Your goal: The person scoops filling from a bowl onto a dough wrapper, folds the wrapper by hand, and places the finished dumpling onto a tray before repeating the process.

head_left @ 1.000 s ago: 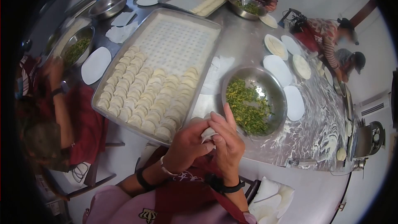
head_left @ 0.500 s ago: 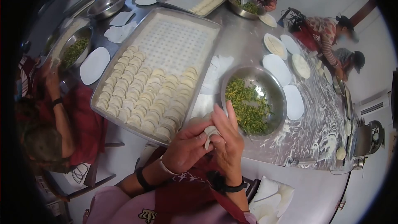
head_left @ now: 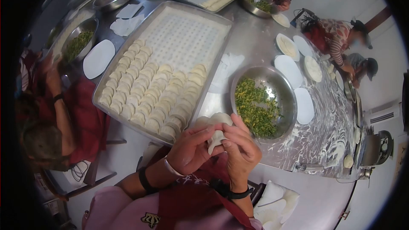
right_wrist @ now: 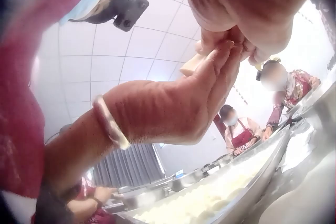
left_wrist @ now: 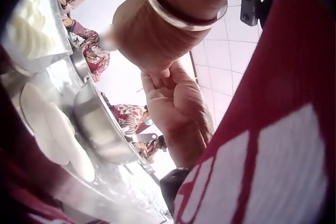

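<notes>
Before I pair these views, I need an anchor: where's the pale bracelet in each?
Head: pale bracelet low, left of centre.
Left wrist: pale bracelet near the top, centre.
Right wrist: pale bracelet left, just below mid-height.
Shared landmark: the left hand beside it.

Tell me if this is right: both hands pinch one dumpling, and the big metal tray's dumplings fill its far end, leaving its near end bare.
No, the ends are swapped. In the head view, rows of dumplings fill the near end of the big metal tray; its far end is bare. The left hand and right hand do pinch one dumpling.
</notes>
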Action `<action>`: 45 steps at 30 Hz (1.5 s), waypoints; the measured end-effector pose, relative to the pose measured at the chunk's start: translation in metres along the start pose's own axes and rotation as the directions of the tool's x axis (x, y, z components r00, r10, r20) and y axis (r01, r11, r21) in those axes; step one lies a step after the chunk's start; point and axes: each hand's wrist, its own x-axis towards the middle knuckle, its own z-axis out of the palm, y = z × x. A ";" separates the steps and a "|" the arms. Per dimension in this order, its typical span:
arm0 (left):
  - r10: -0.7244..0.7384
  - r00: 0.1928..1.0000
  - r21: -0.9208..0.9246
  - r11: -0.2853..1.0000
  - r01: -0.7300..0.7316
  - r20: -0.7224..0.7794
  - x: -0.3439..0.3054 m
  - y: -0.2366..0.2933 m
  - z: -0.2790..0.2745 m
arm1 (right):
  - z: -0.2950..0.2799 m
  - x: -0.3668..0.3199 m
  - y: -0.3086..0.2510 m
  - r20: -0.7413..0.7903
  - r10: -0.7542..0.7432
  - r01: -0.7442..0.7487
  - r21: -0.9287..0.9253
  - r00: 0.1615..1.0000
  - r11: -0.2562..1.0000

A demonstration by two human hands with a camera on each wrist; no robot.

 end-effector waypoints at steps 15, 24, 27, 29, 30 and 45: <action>-0.029 0.998 0.142 0.990 0.021 0.056 -0.008 0.008 0.001 | -0.007 0.008 -0.013 0.160 0.073 -0.068 -0.038 0.984 0.997; -0.094 0.995 0.199 0.975 0.097 -0.024 -0.012 0.012 0.014 | -0.017 0.009 -0.001 0.308 -0.106 0.142 -0.097 0.945 0.985; -0.083 0.997 0.215 0.973 0.079 0.008 -0.012 0.011 0.008 | -0.019 0.014 -0.004 0.358 -0.049 0.113 -0.160 0.933 0.981; -0.089 0.995 0.215 0.974 0.076 0.051 -0.010 0.011 -0.001 | -0.018 0.017 -0.010 0.386 -0.023 0.101 -0.182 0.922 0.978; -0.104 0.992 0.213 0.973 0.087 0.070 -0.008 0.011 -0.006 | -0.017 0.017 -0.013 0.397 -0.027 0.108 -0.181 0.917 0.978; -0.030 1.000 0.436 0.899 0.024 0.006 -0.010 0.007 0.005 | -0.015 0.014 -0.009 0.381 -0.076 0.178 -0.240 0.921 0.954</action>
